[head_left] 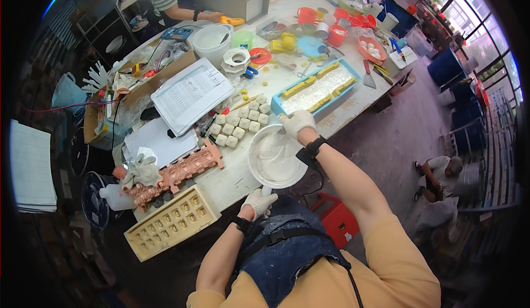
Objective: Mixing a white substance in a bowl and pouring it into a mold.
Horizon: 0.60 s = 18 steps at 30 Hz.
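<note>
A white pot (252, 159) holding a thick white creamy mixture (274, 161) sits at the table's near edge. My left hand (259, 203), in a white glove, is closed around the pot's short handle (266, 190). At the pot's far rim, my gloved right hand (298, 124) is closed with its fingertips over the mixture; what it grips there is mostly hidden. Just beyond that hand lies a light blue rectangular mold (343, 104) with yellow pieces along its sides and whitish material inside. Small whitish blocks (243, 121) stand in rows left of the pot.
To the left lie a pink lumpy mold (182, 170), a cream tray with cavities (172, 222), stacked papers (192, 95) and a loose glove (142, 171). Farther back are a white bucket (211, 41), red cups (337, 34), and a scraper (369, 76). Another person's hand (210, 17) is across the table.
</note>
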Motion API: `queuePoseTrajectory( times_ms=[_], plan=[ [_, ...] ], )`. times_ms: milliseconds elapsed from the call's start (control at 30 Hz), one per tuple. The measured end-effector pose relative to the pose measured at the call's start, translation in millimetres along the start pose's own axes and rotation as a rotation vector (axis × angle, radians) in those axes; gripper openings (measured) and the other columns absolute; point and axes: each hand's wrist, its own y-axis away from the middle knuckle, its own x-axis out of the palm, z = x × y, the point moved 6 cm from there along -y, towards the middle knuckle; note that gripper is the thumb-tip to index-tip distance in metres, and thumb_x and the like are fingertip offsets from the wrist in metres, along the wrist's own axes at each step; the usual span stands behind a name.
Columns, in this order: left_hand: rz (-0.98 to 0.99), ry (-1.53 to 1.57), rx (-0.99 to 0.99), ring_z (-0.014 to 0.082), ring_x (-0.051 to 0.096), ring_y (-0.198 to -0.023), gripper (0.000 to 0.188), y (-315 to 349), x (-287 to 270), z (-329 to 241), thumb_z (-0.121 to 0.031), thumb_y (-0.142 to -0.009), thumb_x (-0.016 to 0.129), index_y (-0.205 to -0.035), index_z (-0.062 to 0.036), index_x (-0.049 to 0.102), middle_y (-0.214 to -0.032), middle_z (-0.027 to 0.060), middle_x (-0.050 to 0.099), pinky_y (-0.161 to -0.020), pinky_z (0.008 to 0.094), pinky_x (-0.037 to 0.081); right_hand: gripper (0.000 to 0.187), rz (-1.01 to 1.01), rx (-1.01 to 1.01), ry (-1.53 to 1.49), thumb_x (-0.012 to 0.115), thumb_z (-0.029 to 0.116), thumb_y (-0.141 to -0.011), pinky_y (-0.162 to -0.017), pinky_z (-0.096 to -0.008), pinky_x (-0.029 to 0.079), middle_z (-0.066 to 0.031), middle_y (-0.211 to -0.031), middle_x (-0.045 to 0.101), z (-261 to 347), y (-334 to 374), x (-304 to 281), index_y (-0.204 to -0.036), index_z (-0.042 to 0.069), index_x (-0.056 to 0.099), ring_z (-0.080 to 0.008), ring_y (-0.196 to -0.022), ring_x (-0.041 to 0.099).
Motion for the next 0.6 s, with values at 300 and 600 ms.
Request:
queuePoseTrajectory(
  times_ms=[300, 600],
  plan=[
    [-0.052, -0.141, -0.022, 0.0171, 0.058, -0.046, 0.037, -4, -11, 0, -0.030, -0.084, 0.070, -0.091, 0.0049, 0.059, -0.066, 0.0082, 0.059, -0.039, 0.0317, 0.050, 0.037, 0.237, -0.427, 0.235, 0.063, 0.037, -0.072, -0.075, -0.0416, 0.055, -0.0253, -0.080, 0.067, 85, 52, 67, -0.079, 0.002, 0.073, -0.0392, -0.078, 0.067],
    [-0.066, 0.008, -0.029, 0.0160, 0.056, -0.047, 0.037, 1, -10, -2, -0.030, -0.086, 0.071, -0.090, 0.0031, 0.057, -0.066, 0.0060, 0.056, -0.038, 0.0307, 0.048, 0.021, 0.586, -0.431, 0.291, 0.066, 0.024, -0.076, -0.067, -0.0324, 0.055, -0.0108, -0.074, 0.072, 17, 100, 12, -0.081, 0.007, 0.077, -0.0207, -0.065, 0.069]
  ],
)
